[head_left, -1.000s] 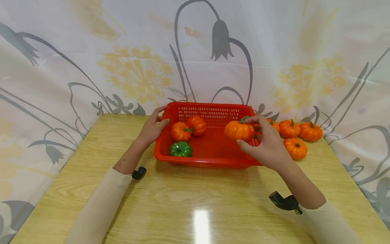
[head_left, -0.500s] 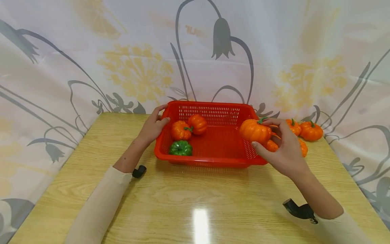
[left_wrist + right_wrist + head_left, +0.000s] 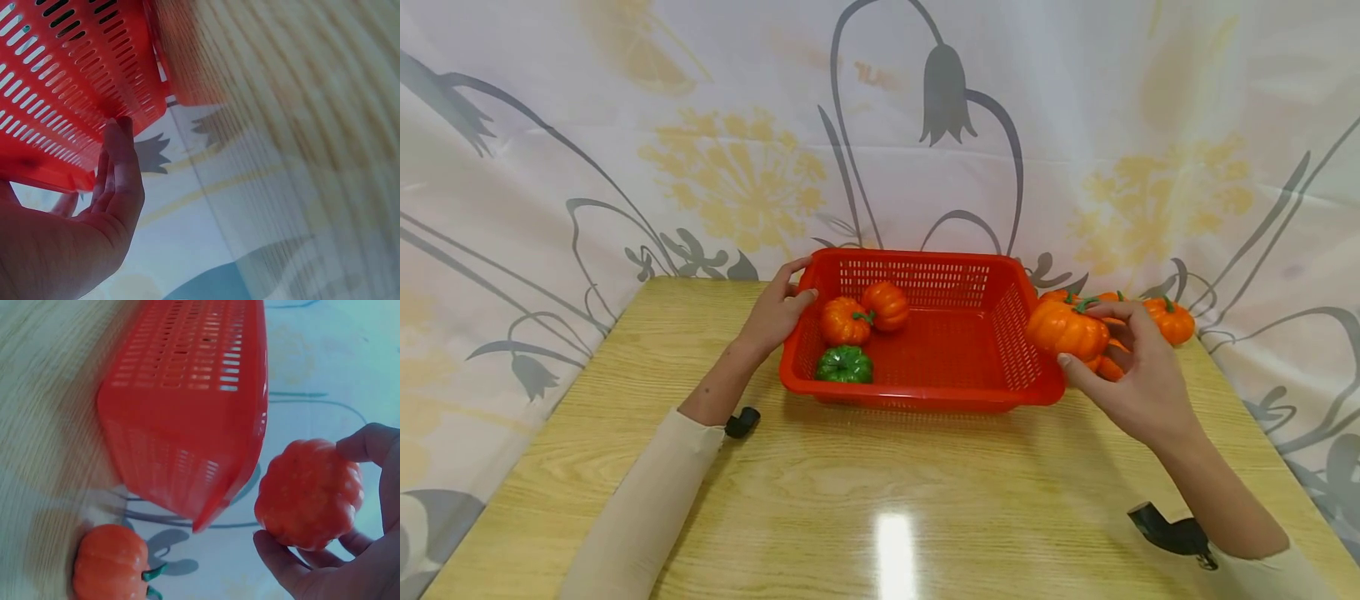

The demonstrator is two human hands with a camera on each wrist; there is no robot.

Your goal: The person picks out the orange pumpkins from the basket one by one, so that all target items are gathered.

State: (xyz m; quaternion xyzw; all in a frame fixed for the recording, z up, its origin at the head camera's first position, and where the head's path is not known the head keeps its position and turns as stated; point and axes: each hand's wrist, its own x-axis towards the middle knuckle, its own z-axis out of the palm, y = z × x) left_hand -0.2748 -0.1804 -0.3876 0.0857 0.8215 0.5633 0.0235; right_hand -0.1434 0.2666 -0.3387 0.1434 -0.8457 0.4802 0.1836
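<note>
A red slotted plastic basket (image 3: 917,398) stands on the table, with my left hand (image 3: 772,315) gripping its left rim. In the left wrist view, the fingers (image 3: 122,162) lie along the basket's outer wall. My right hand (image 3: 1142,387) holds an orange toy pumpkin (image 3: 1066,330) with a green stem, up beside the basket's right rim. The right wrist view shows that pumpkin (image 3: 310,495) between thumb and fingers, above the table. Inside the basket, at its left end, are two orange pumpkins (image 3: 844,323) and a green pumpkin (image 3: 845,365).
Several more orange pumpkins (image 3: 1169,322) sit on the wooden table (image 3: 820,492) right of the basket, partly hidden behind my right hand. A patterned cloth (image 3: 737,183) hangs behind the table. Both wrists carry a black mount (image 3: 1172,532).
My right hand has carried the orange pumpkin rightward, from over the basket's inside to beyond its right rim. My left hand and the basket have stayed put.
</note>
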